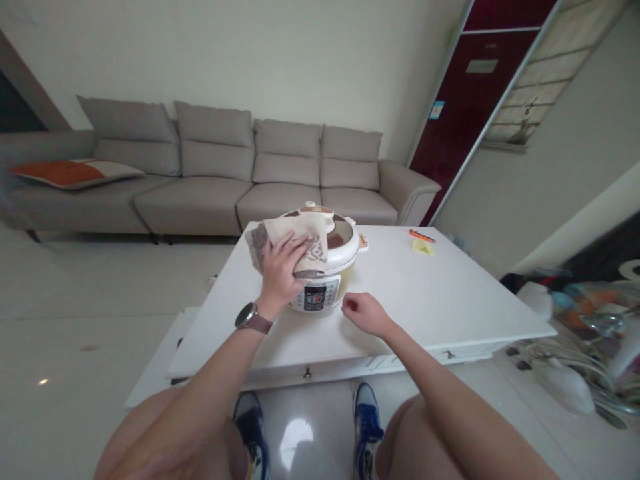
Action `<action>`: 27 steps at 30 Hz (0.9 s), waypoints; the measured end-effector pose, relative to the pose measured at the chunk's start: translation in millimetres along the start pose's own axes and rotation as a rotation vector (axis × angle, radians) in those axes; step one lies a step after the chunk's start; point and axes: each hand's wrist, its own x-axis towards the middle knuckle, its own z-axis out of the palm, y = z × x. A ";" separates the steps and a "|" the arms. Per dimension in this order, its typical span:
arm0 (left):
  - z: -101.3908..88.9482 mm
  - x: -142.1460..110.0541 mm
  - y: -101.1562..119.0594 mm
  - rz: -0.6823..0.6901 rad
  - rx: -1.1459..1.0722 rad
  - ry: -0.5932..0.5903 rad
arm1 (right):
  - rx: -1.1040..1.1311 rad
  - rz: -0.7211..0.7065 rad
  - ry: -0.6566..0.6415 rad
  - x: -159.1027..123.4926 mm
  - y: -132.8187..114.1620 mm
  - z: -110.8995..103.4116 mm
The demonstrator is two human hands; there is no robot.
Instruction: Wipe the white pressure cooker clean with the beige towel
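A white electric pressure cooker [345, 257] with a brown-topped lid and a front control panel stands on a white table. Over the left front of its lid lies a beige and grey patterned cloth [315, 248]. My left hand [281, 273], with a watch [246, 315] on the wrist, rests flat on this cloth, its fingers spread and pressing it against the cooker. Just right of the control panel, my right hand [367, 315] is curled into a loose fist above the tabletop. Nothing shows inside the fist.
On the white table [450, 300], an orange pen-like object [423, 236] and a yellow paper piece [423, 247] lie at the back right. A grey sofa [285, 200] stands behind, with an orange cushion [67, 175]. Cluttered items and cables [590, 380] are on the floor at right.
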 end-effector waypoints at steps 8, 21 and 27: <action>-5.8 13.6 -29.3 -0.036 -0.034 0.081 | 0.265 0.108 0.642 35.0 28.9 -17.4; -9.1 6.4 0.6 0.231 0.016 -0.114 | 0.098 -0.342 0.648 49.5 0.8 2.8; 0.4 -2.8 -37.2 -0.128 -0.084 0.177 | 0.131 -0.323 0.606 39.9 2.8 -0.7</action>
